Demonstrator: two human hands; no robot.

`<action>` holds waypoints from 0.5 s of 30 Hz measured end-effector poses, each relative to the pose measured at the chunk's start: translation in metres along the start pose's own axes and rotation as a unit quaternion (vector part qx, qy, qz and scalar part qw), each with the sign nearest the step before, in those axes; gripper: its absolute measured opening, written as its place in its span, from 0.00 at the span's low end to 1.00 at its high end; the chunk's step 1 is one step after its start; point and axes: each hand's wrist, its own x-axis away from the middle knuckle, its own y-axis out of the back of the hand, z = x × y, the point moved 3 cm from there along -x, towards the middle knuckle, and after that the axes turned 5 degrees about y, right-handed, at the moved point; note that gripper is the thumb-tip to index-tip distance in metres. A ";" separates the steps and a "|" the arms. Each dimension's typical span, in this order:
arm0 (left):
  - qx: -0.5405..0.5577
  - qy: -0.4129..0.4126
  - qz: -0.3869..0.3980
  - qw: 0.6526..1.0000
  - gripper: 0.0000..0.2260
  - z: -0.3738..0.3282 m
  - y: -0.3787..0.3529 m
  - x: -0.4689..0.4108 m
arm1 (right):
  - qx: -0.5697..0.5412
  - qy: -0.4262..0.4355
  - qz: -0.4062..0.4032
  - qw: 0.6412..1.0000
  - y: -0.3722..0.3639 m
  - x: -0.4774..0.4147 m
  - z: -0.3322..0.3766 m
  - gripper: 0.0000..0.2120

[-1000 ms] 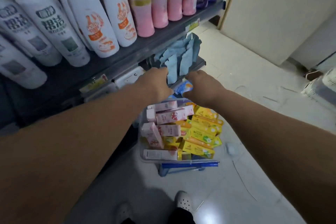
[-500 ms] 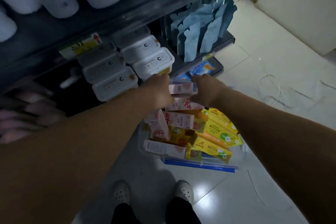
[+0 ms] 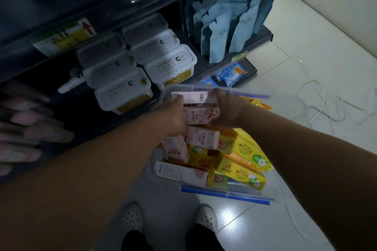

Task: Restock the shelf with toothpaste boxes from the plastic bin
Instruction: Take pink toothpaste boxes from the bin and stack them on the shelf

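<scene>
A clear plastic bin [image 3: 224,194] with blue rim strips sits on the floor in front of the shelf, filled with pink toothpaste boxes [image 3: 181,172] and yellow toothpaste boxes [image 3: 244,166]. Above its far end, my left hand [image 3: 173,117] and my right hand [image 3: 230,110] grip the two ends of a small stack of pink boxes [image 3: 195,115]. The top box shows a barcode. My fingers curl round the stack's ends.
The dark shelf [image 3: 114,8] on the left carries white lidded tubs [image 3: 122,89] and blue pouches [image 3: 228,32]. Blurred pink items [image 3: 24,128] lie at far left. A white cable [image 3: 318,96] runs over the tiled floor. My shoes [image 3: 206,218] stand near the bin.
The view has tilted down from the bottle shelf to the bin. Both hands dropped onto the pink boxes and now hold a stack of them between them.
</scene>
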 end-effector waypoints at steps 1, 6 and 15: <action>0.007 0.003 -0.005 1.000 0.44 0.001 -0.001 -0.001 | 0.005 0.002 0.000 1.000 -0.002 -0.001 -0.001 0.49; 0.010 0.039 0.014 0.999 0.52 0.010 -0.006 -0.007 | 0.075 0.005 -0.011 0.997 -0.006 -0.002 -0.003 0.58; 0.020 0.005 0.029 0.999 0.53 0.013 -0.007 -0.007 | 0.053 -0.018 -0.016 0.998 -0.015 -0.009 -0.004 0.49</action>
